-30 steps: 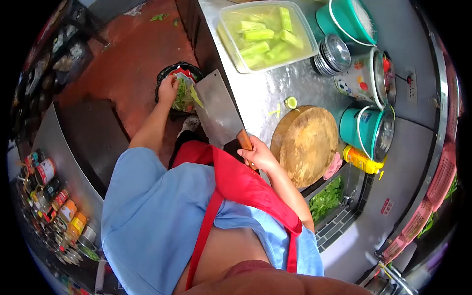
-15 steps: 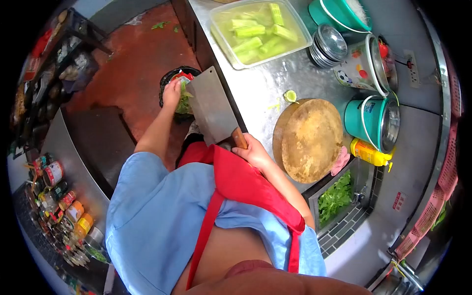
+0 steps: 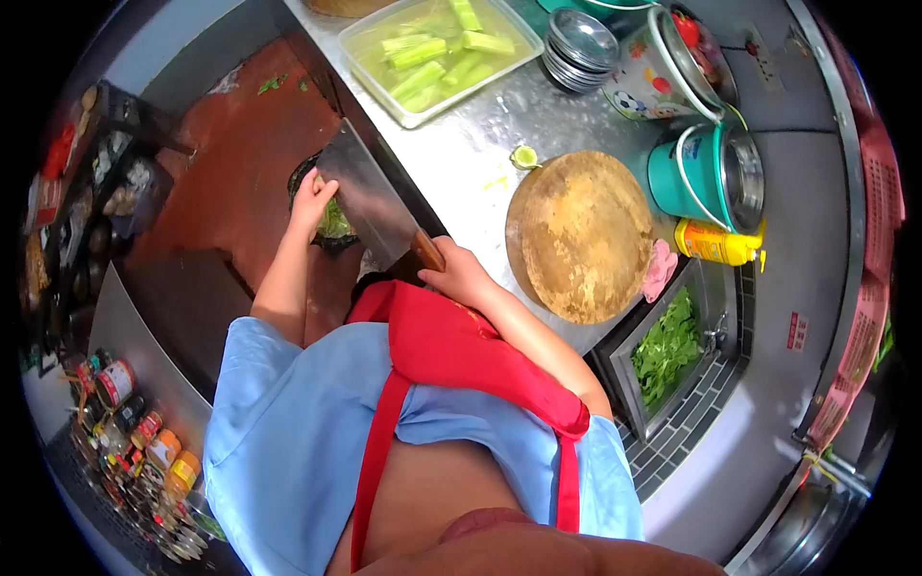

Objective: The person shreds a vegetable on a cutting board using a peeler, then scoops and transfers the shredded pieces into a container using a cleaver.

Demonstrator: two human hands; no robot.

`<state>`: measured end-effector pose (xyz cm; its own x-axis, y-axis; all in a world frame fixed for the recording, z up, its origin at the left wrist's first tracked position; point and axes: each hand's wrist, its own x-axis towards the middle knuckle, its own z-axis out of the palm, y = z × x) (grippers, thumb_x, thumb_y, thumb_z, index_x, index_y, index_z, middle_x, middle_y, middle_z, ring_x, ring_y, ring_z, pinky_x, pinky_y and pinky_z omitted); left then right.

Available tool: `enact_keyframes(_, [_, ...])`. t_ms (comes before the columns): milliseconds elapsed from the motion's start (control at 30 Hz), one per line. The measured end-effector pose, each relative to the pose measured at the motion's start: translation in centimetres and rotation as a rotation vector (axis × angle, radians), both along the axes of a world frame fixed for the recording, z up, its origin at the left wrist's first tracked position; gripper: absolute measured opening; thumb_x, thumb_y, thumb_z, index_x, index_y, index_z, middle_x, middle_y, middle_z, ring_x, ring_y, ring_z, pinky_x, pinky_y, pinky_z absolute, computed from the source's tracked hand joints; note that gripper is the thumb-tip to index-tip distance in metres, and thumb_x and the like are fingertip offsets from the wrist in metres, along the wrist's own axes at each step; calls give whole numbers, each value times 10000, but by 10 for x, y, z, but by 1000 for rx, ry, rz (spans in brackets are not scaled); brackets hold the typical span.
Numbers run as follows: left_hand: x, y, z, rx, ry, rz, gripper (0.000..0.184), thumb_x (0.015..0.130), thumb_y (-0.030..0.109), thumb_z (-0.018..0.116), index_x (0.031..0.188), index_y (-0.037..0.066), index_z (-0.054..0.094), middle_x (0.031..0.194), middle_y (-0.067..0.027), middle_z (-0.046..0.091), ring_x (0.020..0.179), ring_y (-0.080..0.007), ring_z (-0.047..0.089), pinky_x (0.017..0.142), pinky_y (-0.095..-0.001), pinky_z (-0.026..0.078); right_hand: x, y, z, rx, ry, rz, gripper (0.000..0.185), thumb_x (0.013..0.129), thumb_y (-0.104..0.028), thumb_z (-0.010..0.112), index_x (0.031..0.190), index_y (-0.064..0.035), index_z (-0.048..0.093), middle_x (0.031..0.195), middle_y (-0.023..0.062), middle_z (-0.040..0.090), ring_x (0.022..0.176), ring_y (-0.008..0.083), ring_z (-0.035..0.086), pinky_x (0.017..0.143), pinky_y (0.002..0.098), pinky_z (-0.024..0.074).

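Note:
My right hand (image 3: 454, 274) is closed around the wooden handle of a cleaver (image 3: 365, 197), whose broad blade slants up and left beyond the counter edge. My left hand (image 3: 310, 202) is beside the far left part of the blade, thumb and fingers a little apart, with nothing visible in it. Whether its fingertips touch the blade is unclear. Below that hand stands a black-lined bin (image 3: 299, 178) with green scraps (image 3: 333, 223) inside, partly hidden by the blade.
A round chopping board (image 3: 581, 235) lies on the steel counter (image 3: 451, 158), near a cut green stub (image 3: 523, 157). Behind are a tub of green stalk pieces (image 3: 413, 117), steel bowls (image 3: 582, 43) and a teal bucket (image 3: 677, 178). Leafy greens (image 3: 667, 350) fill the sink; bottles (image 3: 182, 472) stand left.
The view has shifted, so the counter things appear further left and up. My left hand has come to the blade's edge from over the bin. The cleaver remains in my right hand.

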<state>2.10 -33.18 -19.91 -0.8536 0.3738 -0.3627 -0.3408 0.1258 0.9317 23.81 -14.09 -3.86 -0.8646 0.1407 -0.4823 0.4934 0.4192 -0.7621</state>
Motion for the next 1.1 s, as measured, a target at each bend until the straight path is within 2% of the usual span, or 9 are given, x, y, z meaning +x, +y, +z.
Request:
enact_keyframes(67, [-9,-10,-27,50,-95,20,426,863,164,557,1235,11,417,1013,-47,578,905,-125,544,817,-250,425,3,0,4,7,16,-16,425,728,-178,666,1058,-3,464,893,220,587,876,349,577,747,366,449])
enact_keyframes(200, [-28,-23,-72,-60,98,129,371,838,157,585,1171,25,489,1059,-85,580,925,-159,564,812,-260,444,25,6,-1,87,94,-47,444,725,-186,670,1083,-18,471,878,206,593,886,344,577,745,365,452])
enact_keyframes(300, [-34,-23,-101,-845,748,-143,377,768,135,627,1129,56,550,1079,-142,586,993,-242,550,852,-327,431,56,21,17,35,62,-134,444,727,-175,675,1097,-31,477,852,182,599,797,287,610,690,345,471])
enact_keyframes(333, [-26,-9,-81,-804,775,-106,326,729,116,620,1046,48,591,1067,-175,573,1020,-302,526,870,-371,421,64,25,37,-79,-118,-232,427,746,-122,666,1114,-38,467,819,133,591,637,183,600,568,302,468])
enact_keyframes(433, [-2,50,5,-567,689,-167,272,725,97,589,991,45,598,1010,-155,579,975,-304,539,857,-372,428,124,43,27,-315,-53,-460,415,767,-65,644,1131,-34,446,795,88,562,530,99,536,475,250,425])
enact_keyframes(633, [64,187,58,-124,983,-871,321,727,39,532,1047,74,543,1023,-145,517,915,-319,532,810,-366,433,220,64,22,-466,267,-879,362,768,-14,612,1082,-7,433,754,51,520,499,115,509,440,246,415])
enact_keyframes(833, [85,259,50,-444,936,-1043,316,720,69,577,1029,114,527,1011,-165,496,914,-345,525,781,-401,431,271,77,9,-629,452,-1129,323,777,-58,597,1058,-22,441,690,52,512,479,143,498,431,264,419])
enact_keyframes(967, [79,274,43,-544,905,-1081,150,715,110,606,856,90,560,924,-173,521,883,-349,537,747,-405,442,292,83,-5,-675,487,-1215,312,786,-71,587,1063,-42,448,673,47,506,484,140,494,433,268,416])
enact_keyframes(1100, [79,266,59,-650,1004,-1189,172,750,107,525,880,16,591,973,-207,541,913,-344,552,781,-405,455,307,93,-27,-694,454,-1245,302,794,-90,584,1063,-47,454,671,43,503,480,140,484,435,271,411])
